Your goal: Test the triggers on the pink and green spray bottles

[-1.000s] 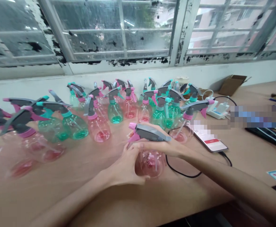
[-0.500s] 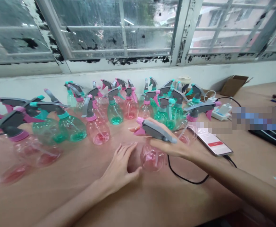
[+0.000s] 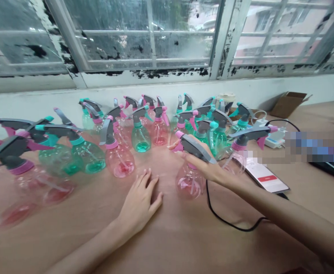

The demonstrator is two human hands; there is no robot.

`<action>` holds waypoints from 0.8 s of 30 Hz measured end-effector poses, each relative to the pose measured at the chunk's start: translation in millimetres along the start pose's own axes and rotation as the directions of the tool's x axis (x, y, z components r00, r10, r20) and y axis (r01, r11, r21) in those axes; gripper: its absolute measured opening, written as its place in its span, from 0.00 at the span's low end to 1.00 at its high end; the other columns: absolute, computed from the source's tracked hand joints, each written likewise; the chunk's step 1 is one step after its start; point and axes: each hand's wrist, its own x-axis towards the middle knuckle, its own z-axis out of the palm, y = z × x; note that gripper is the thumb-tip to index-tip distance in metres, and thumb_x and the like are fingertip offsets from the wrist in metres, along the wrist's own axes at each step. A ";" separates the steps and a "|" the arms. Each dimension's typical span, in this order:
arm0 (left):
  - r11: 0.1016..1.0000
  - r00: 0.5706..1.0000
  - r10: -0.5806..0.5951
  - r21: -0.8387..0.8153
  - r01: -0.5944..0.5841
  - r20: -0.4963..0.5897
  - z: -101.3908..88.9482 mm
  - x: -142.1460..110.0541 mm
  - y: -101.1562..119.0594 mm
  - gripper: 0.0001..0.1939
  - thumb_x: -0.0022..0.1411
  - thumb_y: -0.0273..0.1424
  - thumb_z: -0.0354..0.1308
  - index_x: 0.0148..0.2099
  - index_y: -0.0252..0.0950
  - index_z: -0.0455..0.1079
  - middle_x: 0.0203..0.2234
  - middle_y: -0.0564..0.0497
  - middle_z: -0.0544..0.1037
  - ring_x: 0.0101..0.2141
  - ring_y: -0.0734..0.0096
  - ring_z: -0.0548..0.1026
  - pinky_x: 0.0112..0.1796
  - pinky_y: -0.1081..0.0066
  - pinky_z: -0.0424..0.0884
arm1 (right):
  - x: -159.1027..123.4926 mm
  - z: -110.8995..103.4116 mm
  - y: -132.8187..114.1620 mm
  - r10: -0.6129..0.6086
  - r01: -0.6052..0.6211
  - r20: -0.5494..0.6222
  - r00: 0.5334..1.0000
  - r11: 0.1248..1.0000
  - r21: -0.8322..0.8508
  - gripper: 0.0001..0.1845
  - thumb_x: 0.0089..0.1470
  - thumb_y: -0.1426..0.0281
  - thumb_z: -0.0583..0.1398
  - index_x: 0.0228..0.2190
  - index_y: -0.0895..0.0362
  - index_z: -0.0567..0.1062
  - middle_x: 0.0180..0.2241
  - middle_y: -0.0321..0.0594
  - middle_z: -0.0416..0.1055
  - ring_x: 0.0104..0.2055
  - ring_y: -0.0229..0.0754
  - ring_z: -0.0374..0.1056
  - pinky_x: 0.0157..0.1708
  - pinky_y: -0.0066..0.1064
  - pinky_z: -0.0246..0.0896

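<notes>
A clear pink spray bottle (image 3: 190, 184) with a grey and pink trigger head stands upright on the table, a little pink liquid inside. Around its neck, just under the head, wrap the fingers of my right hand (image 3: 205, 167); part of the grip is hidden behind the head. To the left of that bottle, my left hand (image 3: 138, 203) rests on the tabletop with its fingers spread, holding nothing. Closest beyond the left hand's fingertips is another pink spray bottle (image 3: 119, 161). A green spray bottle (image 3: 141, 137) stands farther back.
Several pink and green spray bottles crowd the left side and back of the table (image 3: 167, 239). Right of my right hand lie a phone (image 3: 265, 177) and a black cable (image 3: 226, 224). A white adapter (image 3: 275, 139) and a cardboard box (image 3: 289, 104) are farther right. Windows line the wall behind.
My left hand has drawn away from the bottle, toward the left, and lies flatter on the table. The right hand, still gripping the bottle, has shifted slightly away from me. The view has turned a little.
</notes>
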 end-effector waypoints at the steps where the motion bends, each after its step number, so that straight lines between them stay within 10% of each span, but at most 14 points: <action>1: 1.000 1.000 -0.003 -0.020 0.004 0.019 1.1 0.0 -2.2 0.24 0.66 0.40 0.49 0.59 0.32 0.66 0.62 0.33 0.63 0.61 0.46 0.62 0.57 0.46 0.62 | -0.2 0.3 -0.2 0.002 -0.002 -0.007 1.000 1.000 0.000 0.12 0.58 0.60 0.57 0.42 0.49 0.72 0.28 0.33 0.68 0.26 0.39 0.61 0.30 0.32 0.60; 24: 1.000 0.993 -0.008 -0.011 0.010 0.118 -1.0 0.1 0.2 0.27 0.67 0.40 0.47 0.62 0.29 0.63 0.63 0.32 0.60 0.63 0.44 0.58 0.59 0.44 0.60 | 16.7 15.8 -5.4 -0.025 0.007 0.088 0.996 0.980 0.197 0.04 0.57 0.66 0.59 0.35 0.52 0.72 0.24 0.28 0.61 0.21 0.32 0.52 0.23 0.27 0.50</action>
